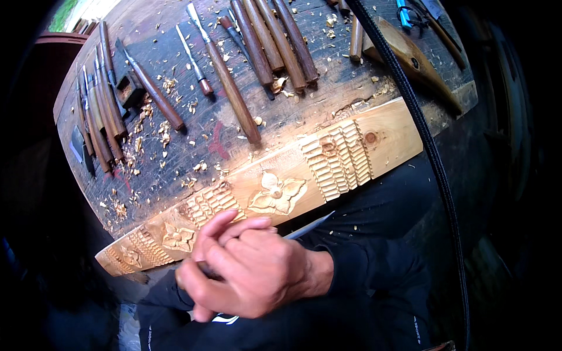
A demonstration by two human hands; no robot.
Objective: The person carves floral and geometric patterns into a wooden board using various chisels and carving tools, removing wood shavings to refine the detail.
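My right hand (266,272) is closed in front of me, its fingers curled beside a dark handle end. A narrow pointed steel blade (313,225) in line with that end sticks out behind my right wrist. My left hand (212,231) lies mostly hidden behind the right one. Only some of its fingers show, so its grip cannot be made out. Just beyond both hands lies a long pale wooden board (392,131), carved with flowers and rows of ridged bands. A carved four-petal flower (278,195) sits above my knuckles.
The board rests along the near edge of a dark worktable (205,155) scattered with wood shavings. Several wood-handled chisels (234,96) lie farther back and at the left. A wooden mallet (415,61) is at the far right. A black braided cord (436,158) hangs down across the right side.
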